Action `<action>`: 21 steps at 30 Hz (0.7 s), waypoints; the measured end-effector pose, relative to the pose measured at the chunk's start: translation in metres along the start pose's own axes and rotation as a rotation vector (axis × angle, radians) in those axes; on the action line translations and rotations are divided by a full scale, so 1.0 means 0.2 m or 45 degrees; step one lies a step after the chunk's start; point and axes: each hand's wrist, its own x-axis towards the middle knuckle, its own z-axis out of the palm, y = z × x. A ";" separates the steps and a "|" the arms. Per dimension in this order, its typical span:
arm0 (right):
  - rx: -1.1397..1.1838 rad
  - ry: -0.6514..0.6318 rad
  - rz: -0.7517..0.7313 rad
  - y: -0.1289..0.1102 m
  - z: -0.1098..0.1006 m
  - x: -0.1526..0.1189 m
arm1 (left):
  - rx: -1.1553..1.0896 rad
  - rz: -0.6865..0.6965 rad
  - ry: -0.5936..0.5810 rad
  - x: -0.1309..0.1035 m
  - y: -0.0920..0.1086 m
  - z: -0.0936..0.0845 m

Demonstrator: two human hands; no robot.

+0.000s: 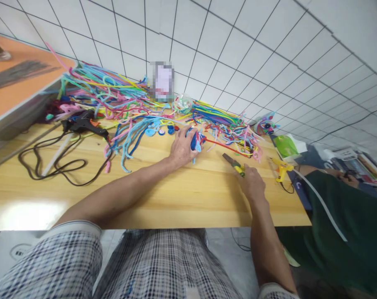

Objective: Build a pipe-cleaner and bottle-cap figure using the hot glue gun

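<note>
My left hand [182, 148] is closed around a small blue, red and light-blue pipe-cleaner figure [197, 140] above the table's middle. From the figure a long red pipe cleaner [228, 146] sticks out to the right. Yellow-and-black handled pliers [235, 165] are gripped in my right hand [252, 182], their dark jaws pointing up and left, apart from the red strand. Small coiled discs in light blue [150, 132] and dark blue lie just left of my left hand. My fingertips on the figure are partly hidden.
Heaps of coloured pipe cleaners [113, 89] line the wall side of the wooden table [163, 199]. A black glue gun [85, 123] with a looped cord lies left, a yellow glue gun [282, 168] right. Another person in a dark green garment [338, 224] sits at the right.
</note>
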 end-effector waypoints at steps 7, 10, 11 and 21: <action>0.577 0.164 -0.281 -0.15 0.02 0.00 | -0.132 0.113 -0.104 0.00 0.03 -0.04; 1.115 0.130 -0.489 -0.38 -0.01 -0.03 | -0.167 0.181 -0.181 -0.03 0.06 -0.05; 1.209 0.173 -0.525 -0.44 -0.02 -0.03 | -0.168 0.196 -0.203 -0.04 0.07 -0.05; 1.391 0.058 -0.519 -0.58 -0.07 0.16 | -0.210 0.255 -0.320 -0.07 0.09 -0.05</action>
